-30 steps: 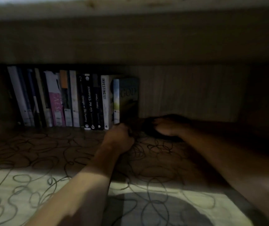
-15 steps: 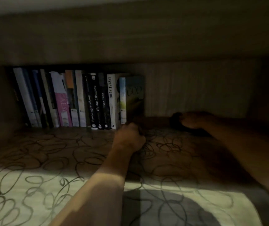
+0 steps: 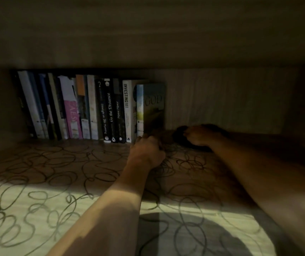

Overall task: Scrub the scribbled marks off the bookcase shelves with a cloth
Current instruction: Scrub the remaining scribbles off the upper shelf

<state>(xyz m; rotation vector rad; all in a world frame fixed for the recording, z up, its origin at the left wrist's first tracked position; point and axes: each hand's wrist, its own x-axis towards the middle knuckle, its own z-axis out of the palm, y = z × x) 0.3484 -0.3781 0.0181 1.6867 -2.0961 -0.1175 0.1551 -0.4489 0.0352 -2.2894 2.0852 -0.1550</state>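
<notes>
Head view shows the right hand (image 3: 201, 134) pressing a dark cloth (image 3: 182, 136) flat-fingered at the shelf (image 3: 37, 200) back beside the books (image 3: 92, 108), left hand (image 3: 147, 152) fisted on nothing visible, and firm short strokes look best for these scribbles (image 3: 59, 163).

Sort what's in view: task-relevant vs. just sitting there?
In the job:
- dark cloth, under the right hand
- scribbled marks across the shelf
- left hand, a fist resting on the shelf

Just there:
- row of books at the back left, upright
</notes>
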